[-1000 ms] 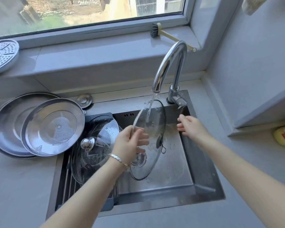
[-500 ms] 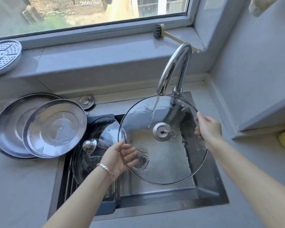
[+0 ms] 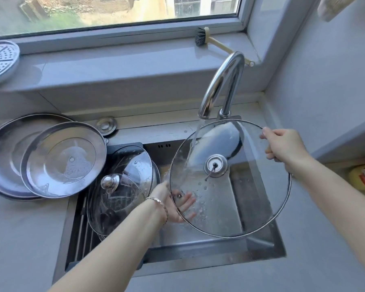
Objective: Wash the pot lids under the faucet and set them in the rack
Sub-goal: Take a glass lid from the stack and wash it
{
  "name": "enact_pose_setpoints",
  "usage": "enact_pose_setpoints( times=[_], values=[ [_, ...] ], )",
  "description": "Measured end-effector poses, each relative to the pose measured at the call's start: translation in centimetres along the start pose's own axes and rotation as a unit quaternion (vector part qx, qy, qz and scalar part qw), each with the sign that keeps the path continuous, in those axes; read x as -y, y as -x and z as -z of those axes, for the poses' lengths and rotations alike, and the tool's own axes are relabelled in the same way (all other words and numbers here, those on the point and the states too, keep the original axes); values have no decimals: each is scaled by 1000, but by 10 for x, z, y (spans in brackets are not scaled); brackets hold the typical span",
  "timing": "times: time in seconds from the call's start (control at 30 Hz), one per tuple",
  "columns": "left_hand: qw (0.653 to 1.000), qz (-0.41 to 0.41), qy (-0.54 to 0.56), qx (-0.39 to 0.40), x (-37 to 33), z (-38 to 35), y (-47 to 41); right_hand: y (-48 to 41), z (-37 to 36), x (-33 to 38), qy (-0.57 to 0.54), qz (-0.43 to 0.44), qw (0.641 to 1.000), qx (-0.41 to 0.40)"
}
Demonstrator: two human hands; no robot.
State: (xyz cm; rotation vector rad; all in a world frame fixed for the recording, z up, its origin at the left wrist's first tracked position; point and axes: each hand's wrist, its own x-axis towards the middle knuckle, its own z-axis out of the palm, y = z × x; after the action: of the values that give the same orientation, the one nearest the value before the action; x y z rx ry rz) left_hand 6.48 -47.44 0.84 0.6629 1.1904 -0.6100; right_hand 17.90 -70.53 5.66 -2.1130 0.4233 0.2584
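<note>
The right hand (image 3: 282,149) pinches the rim of the large round steel-rimmed glass lid (image 3: 251,197); the left hand (image 3: 168,207), fingers flat, props its lower edge. Risk: the wet rim may slip and strike the steel sink (image 3: 266,247).

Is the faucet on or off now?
On. A stream of water falls from the faucet onto the large glass lid held below its spout.

Three glass lids (image 3: 251,197); two steel lids (image 3: 63,159); one steamer plate (image 3: 0,60); one brush (image 3: 201,37); one faucet (image 3: 226,81); one yellow bottle (image 3: 362,178).
</note>
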Motion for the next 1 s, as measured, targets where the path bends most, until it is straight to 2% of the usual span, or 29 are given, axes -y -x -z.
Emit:
enact_pose_setpoints(
  times=[0.17, 0.33, 0.43, 0.53, 0.73, 0.8, 0.9, 1.0],
  values=[
    [984, -175, -12, -19, -45, 7, 13, 6, -23, -12, -122, -36, 992, 7],
    [932, -345, -74, -85, -65, 12, 48, 8, -69, -22, -245, -86, 965, 42],
    [895, -408, -137, -122, -70, 21, 69, 11, -102, -32, -319, -135, 934, 88],
    [881, -417, -186, -127, -72, 25, 87, 21, -133, -42, -343, -209, 907, 124],
    [890, -369, -252, -91, -70, 16, 86, 33, -157, -72, -241, -306, 905, 173],
    [894, -349, -271, -76, -67, 2, 80, 35, -145, -80, -173, -327, 902, 221],
    [892, -330, -305, -56, -59, -28, 68, 33, -120, -90, -20, -309, 905, 291],
    [871, -325, -365, -47, -44, -62, 58, 22, -101, -99, 69, -249, 927, 273]
  ],
)
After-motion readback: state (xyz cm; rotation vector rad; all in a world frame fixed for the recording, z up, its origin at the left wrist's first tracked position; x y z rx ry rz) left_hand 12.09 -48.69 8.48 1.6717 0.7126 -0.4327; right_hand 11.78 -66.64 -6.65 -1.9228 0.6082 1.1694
